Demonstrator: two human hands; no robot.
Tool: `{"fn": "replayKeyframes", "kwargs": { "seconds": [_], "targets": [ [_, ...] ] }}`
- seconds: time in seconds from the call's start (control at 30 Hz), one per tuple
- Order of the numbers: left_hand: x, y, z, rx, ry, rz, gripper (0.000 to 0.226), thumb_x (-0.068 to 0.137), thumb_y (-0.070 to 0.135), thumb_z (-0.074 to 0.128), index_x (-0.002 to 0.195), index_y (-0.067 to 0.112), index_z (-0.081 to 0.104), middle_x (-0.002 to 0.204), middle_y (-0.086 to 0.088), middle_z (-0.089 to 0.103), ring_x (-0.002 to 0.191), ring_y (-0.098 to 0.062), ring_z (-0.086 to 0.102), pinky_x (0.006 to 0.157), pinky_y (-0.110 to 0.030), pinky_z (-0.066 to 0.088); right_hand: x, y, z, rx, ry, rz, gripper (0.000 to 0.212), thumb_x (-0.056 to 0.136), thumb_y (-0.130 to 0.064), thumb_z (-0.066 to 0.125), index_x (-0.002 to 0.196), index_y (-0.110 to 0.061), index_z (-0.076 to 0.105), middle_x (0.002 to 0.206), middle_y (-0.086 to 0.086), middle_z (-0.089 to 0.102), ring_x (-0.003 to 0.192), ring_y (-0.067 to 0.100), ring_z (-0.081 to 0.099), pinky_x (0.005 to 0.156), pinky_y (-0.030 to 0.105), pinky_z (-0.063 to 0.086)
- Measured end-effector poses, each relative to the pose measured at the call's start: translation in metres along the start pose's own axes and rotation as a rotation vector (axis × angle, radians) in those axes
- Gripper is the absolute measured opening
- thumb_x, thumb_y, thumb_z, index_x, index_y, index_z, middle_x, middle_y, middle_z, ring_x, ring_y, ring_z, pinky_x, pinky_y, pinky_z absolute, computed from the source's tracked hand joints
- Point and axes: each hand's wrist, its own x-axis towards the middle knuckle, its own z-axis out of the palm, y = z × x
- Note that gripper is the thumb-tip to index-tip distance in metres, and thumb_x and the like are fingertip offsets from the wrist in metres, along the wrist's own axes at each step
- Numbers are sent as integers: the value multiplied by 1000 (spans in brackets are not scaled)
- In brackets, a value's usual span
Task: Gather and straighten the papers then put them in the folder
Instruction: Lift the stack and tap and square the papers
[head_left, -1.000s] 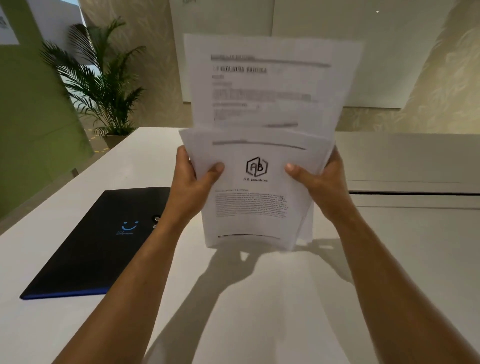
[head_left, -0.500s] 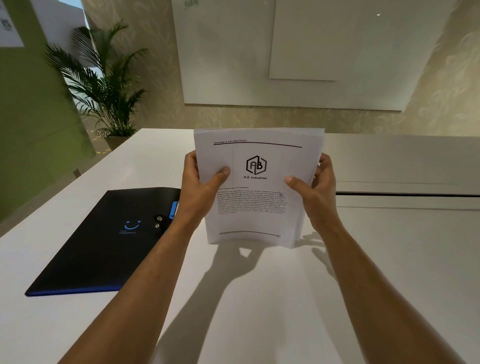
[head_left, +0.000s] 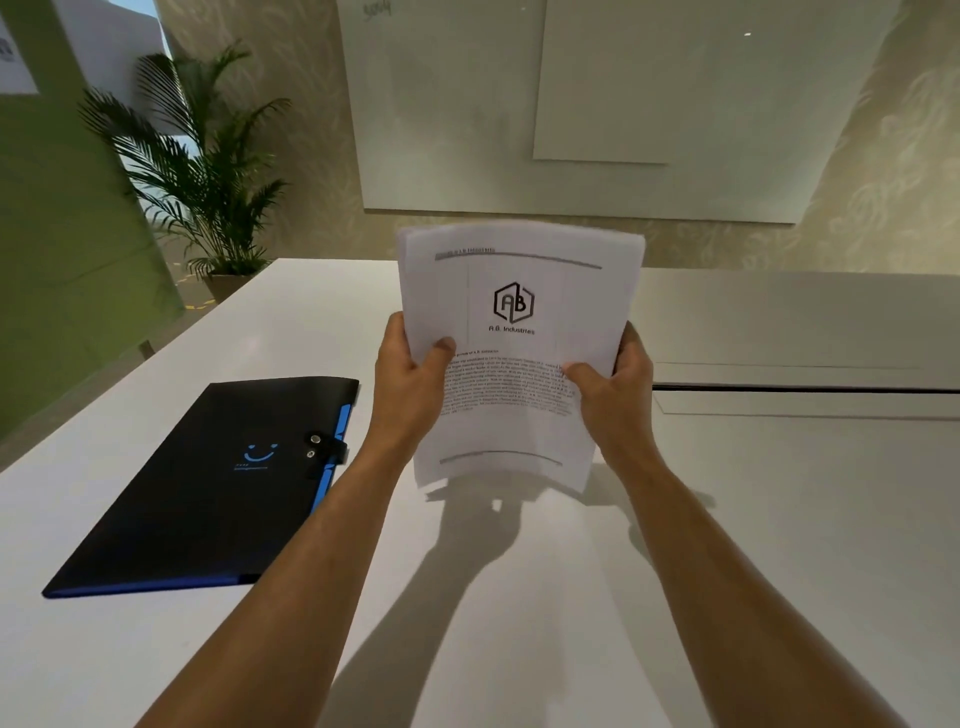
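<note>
I hold a stack of white printed papers (head_left: 519, 312) upright above the white table (head_left: 519, 597), the front sheet showing an "A.B. Industries" logo. My left hand (head_left: 410, 389) grips the stack's left edge, thumb on the front. My right hand (head_left: 618, 400) grips the right edge the same way. The sheets' top edges are slightly uneven and blurred, and the bottom edge hangs just above the table. A black folder (head_left: 208, 493) with a blue edge, a smile logo and a snap strap lies shut on the table to the left of my left forearm.
A potted palm (head_left: 197, 171) stands beyond the table's far left corner. A whiteboard (head_left: 571, 104) hangs on the back wall. A dark seam (head_left: 805, 387) crosses the table on the right.
One second ago a sheet stuck up well above the rest. It dropped level with the stack, and the stack has since risen a little off the table.
</note>
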Motion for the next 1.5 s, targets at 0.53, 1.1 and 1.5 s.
{"fn": "replayKeyframes", "kwargs": {
  "seconds": [0.53,1.1,1.5],
  "targets": [
    [-19,-31,-2,-17,24,-175,38,85,5,65,121,15,58,107,-1,66,97,-20,63,73,-26,55,-28,29,1,48,53,148,48,62,-7,58,108,-14,49,96,0,62,84,12,65,59,15,53],
    [-14,-38,1,82,-9,-34,36,88,15,67,123,17,58,106,1,64,93,-18,62,74,-27,58,-19,35,-4,83,-25,266,38,79,14,53,109,-9,58,92,0,67,79,11,65,54,11,49],
    [-15,-27,2,-103,-31,-200,11,94,30,59,104,28,64,96,8,69,89,-17,66,64,-23,51,-21,36,0,13,-10,205,52,66,-7,55,118,-11,56,107,10,68,92,23,66,60,15,53]
  ]
}}
